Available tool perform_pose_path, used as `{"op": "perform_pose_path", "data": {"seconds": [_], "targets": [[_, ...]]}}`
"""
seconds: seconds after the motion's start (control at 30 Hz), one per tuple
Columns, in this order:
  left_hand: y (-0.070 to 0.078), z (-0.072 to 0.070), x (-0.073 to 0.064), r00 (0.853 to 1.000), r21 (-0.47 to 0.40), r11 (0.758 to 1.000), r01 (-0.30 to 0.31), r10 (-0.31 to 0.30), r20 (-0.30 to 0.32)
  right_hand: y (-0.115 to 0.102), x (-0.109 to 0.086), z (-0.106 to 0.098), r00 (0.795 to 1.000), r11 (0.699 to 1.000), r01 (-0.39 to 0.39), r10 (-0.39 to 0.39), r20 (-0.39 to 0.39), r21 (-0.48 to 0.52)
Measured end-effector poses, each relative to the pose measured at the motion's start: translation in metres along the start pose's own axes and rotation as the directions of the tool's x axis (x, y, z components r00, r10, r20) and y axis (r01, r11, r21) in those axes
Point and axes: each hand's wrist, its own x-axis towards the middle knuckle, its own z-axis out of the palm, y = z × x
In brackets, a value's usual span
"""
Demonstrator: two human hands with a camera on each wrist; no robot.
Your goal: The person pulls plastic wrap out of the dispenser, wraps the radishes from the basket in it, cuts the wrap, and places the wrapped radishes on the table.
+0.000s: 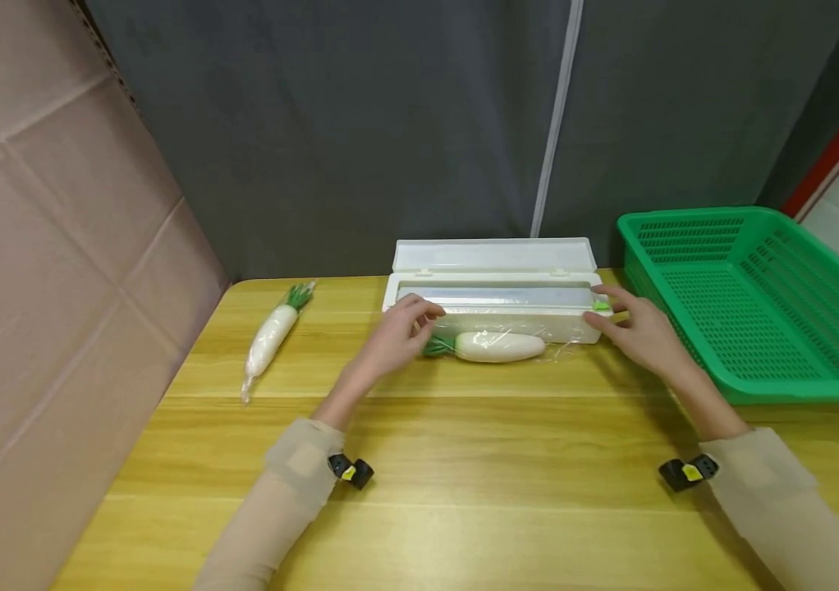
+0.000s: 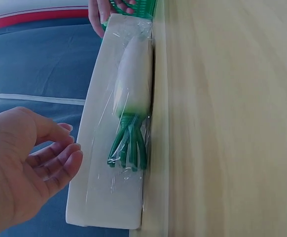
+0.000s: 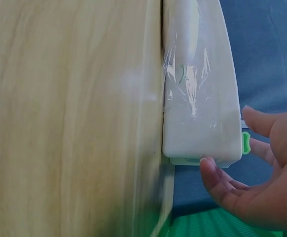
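A white plastic-wrap dispenser (image 1: 508,325) stands at the table's back edge with its lid (image 1: 493,256) tipped back. In front of it lies a white radish with green stalks (image 1: 501,346), under clear film (image 2: 115,168) that spreads onto the box front. My left hand (image 1: 403,330) hovers at the box's left end, fingers loosely bent with nothing between them. At the right end, my right hand (image 1: 639,330) has its fingers spread about the corner, close to the green slide cutter (image 3: 246,142). One fingertip is right at the box's end in the right wrist view.
A second radish (image 1: 272,338), wrapped in film, lies at the left of the wooden table (image 1: 419,476). A green plastic basket (image 1: 752,386) stands at the right, close beside my right hand. Behind the box hangs a dark grey curtain (image 1: 360,139).
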Motion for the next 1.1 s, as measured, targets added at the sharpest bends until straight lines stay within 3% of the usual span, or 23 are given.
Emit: {"op": "perform_pose_path", "data": {"seconds": [0.47, 1.1], "targets": [[0.019, 0.023, 0.027, 0.998, -0.033, 0.998, -0.057, 0.057, 0.005, 0.012, 0.01, 0.001, 0.999, 0.999, 0.034, -0.034, 0.035, -0.013], [0.053, 0.069, 0.066, 0.992, -0.052, 0.995, -0.089, 0.094, 0.09, 0.018, 0.016, 0.002, 0.997, 0.999, 0.044, -0.042, 0.069, -0.03]]}}
